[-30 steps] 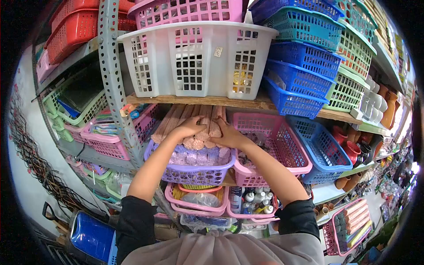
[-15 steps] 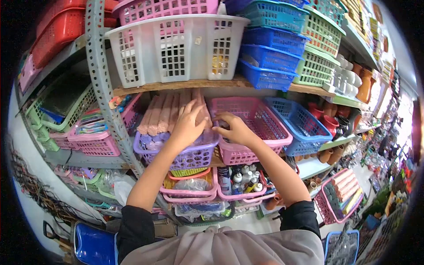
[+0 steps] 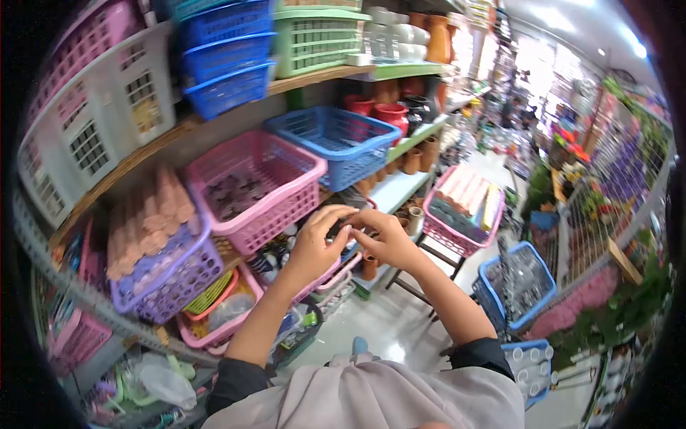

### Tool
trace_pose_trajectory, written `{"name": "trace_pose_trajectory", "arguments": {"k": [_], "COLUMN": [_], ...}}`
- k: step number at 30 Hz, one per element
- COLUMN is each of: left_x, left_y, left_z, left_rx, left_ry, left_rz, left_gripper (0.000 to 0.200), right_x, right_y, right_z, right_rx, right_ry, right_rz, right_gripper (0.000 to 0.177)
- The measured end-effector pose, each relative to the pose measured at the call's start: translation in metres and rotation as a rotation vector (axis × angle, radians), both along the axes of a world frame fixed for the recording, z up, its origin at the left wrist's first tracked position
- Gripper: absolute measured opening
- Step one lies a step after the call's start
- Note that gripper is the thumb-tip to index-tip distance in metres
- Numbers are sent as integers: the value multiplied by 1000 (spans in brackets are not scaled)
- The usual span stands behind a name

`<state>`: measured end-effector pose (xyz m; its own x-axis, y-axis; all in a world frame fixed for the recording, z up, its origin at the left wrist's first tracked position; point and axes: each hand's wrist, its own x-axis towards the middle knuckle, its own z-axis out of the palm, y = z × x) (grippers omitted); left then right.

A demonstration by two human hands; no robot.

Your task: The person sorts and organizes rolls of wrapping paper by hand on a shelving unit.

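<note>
My left hand (image 3: 316, 239) and my right hand (image 3: 386, 237) are raised close together in front of the shelf. Their fingers are loosely bent with the thumbs apart, the fingertips nearly meeting, and I make out nothing held. Behind and to the left of them stands a pink basket (image 3: 282, 214) with small dark items in it. Further left, a purple basket (image 3: 171, 279) carries peach-coloured ribbed rolls (image 3: 151, 222), slightly blurred. A blue basket (image 3: 350, 146) sits just beyond my hands on the same shelf.
Right of the shelf, a pink basket (image 3: 468, 247) of peach and dark rolls rests on a stool (image 3: 432, 268). A blue crate (image 3: 518, 286) stands further right by a wire rack (image 3: 600, 207). Stacked blue baskets (image 3: 229, 64) and clay pots (image 3: 412, 161) occupy other shelves.
My view has swung to the right. My left hand has left the peach rolls and my right hand the pink basket's rim; both are now drawn together in front of the shelf.
</note>
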<state>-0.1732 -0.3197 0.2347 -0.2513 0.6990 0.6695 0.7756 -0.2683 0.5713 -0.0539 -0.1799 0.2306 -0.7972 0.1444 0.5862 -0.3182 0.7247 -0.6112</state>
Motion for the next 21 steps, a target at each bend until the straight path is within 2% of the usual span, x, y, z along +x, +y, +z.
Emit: {"name": "trace_pose_trajectory", "arguments": {"k": [3, 7, 12, 13, 17, 19, 21], "left_x": [21, 44, 63, 65, 72, 74, 77], "left_y": [48, 109, 197, 217, 293, 329, 365], "left_z": [-24, -46, -83, -89, -108, -120, -133], "left_rx": [-26, -118, -308, -272, -305, -391, -413], "left_ry": [-49, -150, -330, -330, -373, -443, -435], "left_rz": [-123, -309, -483, -517, -579, -592, -565], "left_gripper": [30, 30, 31, 31, 30, 30, 30], "right_x": [37, 76, 110, 117, 136, 146, 152], "right_y": [29, 67, 140, 154, 244, 289, 329], "right_z": [-18, -42, -75, -78, -118, -137, -150], "right_rx": [-141, -251, -273, -279, -375, -392, -505], "right_ry": [-105, -104, -129, -138, -165, -130, -202], "right_rz": [-162, -292, -439, -500, -763, -837, -909], "right_gripper": [18, 17, 18, 19, 24, 23, 27]}}
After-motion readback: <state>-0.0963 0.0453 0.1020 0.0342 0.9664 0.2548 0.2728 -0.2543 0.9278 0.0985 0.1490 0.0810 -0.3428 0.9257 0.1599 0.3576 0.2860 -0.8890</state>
